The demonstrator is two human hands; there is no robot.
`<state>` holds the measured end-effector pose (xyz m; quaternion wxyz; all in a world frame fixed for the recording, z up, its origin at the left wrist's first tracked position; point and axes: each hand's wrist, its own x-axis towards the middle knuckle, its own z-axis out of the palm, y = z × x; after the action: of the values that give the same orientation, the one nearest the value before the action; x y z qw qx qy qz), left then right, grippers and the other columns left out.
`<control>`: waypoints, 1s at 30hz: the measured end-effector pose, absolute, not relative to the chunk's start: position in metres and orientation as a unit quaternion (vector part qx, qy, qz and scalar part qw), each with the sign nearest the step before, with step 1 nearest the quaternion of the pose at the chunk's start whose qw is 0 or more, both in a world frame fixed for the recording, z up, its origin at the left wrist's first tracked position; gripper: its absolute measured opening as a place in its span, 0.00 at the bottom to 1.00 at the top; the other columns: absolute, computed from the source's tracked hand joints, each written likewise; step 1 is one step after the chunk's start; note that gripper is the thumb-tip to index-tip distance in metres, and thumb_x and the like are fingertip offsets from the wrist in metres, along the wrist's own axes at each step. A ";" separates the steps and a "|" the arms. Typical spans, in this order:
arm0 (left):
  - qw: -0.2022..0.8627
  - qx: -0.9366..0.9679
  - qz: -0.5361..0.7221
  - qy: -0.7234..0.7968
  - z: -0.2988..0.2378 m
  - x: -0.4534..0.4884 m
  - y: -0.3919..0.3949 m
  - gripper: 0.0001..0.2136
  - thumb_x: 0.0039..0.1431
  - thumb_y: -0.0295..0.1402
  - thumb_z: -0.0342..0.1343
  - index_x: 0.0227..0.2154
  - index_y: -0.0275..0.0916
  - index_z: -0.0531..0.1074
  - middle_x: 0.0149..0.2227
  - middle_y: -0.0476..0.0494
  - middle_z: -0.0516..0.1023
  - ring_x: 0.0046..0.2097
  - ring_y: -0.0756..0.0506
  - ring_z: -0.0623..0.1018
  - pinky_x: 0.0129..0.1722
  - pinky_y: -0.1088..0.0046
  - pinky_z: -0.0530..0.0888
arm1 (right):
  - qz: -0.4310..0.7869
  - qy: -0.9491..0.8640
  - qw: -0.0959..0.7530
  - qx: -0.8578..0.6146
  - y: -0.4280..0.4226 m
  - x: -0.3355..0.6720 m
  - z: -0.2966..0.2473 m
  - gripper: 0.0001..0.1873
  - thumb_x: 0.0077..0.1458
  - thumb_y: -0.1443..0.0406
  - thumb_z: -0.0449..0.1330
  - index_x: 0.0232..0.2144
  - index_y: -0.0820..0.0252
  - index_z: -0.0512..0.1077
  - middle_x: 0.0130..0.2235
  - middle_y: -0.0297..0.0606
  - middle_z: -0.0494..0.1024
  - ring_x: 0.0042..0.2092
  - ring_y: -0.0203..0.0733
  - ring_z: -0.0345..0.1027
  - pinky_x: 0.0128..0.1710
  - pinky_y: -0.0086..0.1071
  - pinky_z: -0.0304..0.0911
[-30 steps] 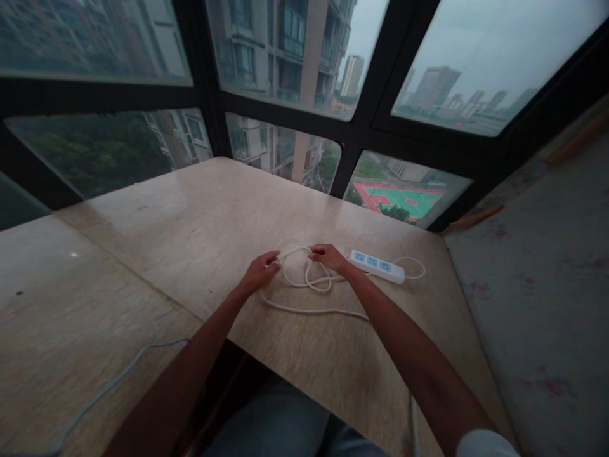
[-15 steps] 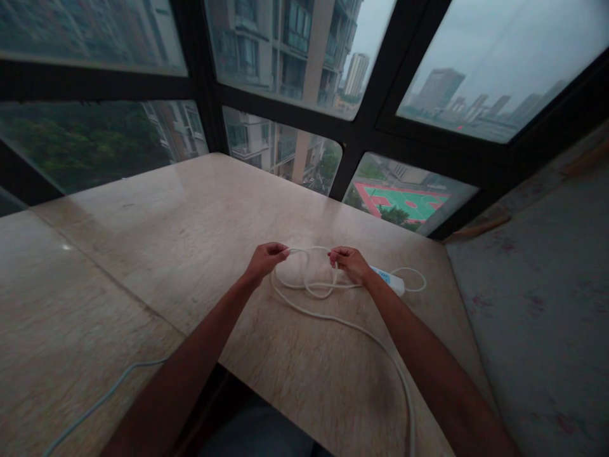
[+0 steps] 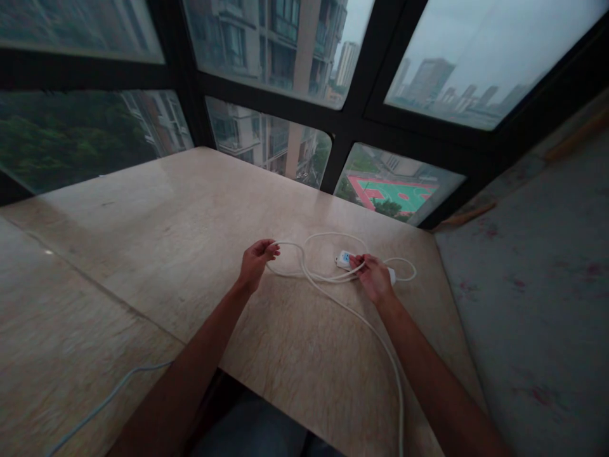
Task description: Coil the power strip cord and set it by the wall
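Observation:
A white power cord (image 3: 328,296) lies in loose loops on the stone-patterned counter and trails toward the front edge. My left hand (image 3: 255,260) pinches the cord at the left end of a loop. To the right, my right hand (image 3: 373,277) has its fingers closed on another stretch of the same cord. Just behind that hand is a white power strip (image 3: 346,259) with blue on its face; the hand covers its middle, and its right end shows past the knuckles. A small cord loop sticks out beyond that end.
The beige counter (image 3: 190,216) has a seam on the left and a front edge near my lap. A pale blue cable (image 3: 109,393) runs by my left forearm. Dark-framed windows (image 3: 352,120) border the back; a floral-patterned wall (image 3: 528,304) stands at right.
My right hand has moved right along the cord, over the power strip, and the loop between my hands is wider. My left hand stays nearly in place. The view has shifted slightly.

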<state>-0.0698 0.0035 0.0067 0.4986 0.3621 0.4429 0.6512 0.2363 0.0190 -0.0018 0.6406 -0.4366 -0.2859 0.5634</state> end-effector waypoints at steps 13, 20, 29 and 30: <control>0.511 0.318 0.717 0.352 -0.009 -0.068 -0.011 0.15 0.37 0.37 0.71 0.30 0.38 0.78 0.24 0.50 0.76 0.28 0.53 0.72 0.31 0.76 0.67 | 0.044 -0.930 0.183 -0.315 0.045 0.151 0.068 0.22 0.54 0.77 0.51 0.49 0.59 0.72 0.55 0.46 0.71 0.57 0.45 0.63 0.57 0.42 0.59; 0.542 0.307 0.708 0.332 -0.009 -0.074 -0.014 0.15 0.38 0.39 0.71 0.29 0.38 0.78 0.23 0.51 0.74 0.27 0.53 0.70 0.30 0.77 0.66 | 0.078 -0.988 -0.087 -0.102 0.093 0.081 0.050 0.19 0.49 0.73 0.64 0.45 0.55 0.76 0.50 0.41 0.76 0.52 0.44 0.68 0.52 0.37 0.60; 0.566 0.274 0.717 0.301 -0.013 -0.075 -0.013 0.14 0.40 0.38 0.70 0.30 0.38 0.78 0.23 0.52 0.72 0.27 0.54 0.68 0.29 0.77 0.64 | 0.038 -0.991 -0.048 -0.115 0.113 0.083 0.058 0.07 0.56 0.71 0.58 0.33 0.60 0.77 0.38 0.41 0.77 0.41 0.42 0.67 0.41 0.32 0.58; 0.569 0.269 0.718 0.299 -0.014 -0.076 -0.013 0.13 0.40 0.38 0.70 0.30 0.38 0.78 0.23 0.52 0.72 0.27 0.54 0.68 0.29 0.77 0.64 | 0.037 -0.989 -0.022 -0.140 0.115 0.086 0.061 0.07 0.56 0.71 0.57 0.33 0.60 0.76 0.38 0.41 0.77 0.41 0.41 0.67 0.40 0.31 0.57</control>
<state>-0.0759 -0.0134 -0.0136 0.5687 0.2691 0.2985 0.7176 0.0855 0.1150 0.0612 -0.0222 -0.1402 -0.9892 0.0371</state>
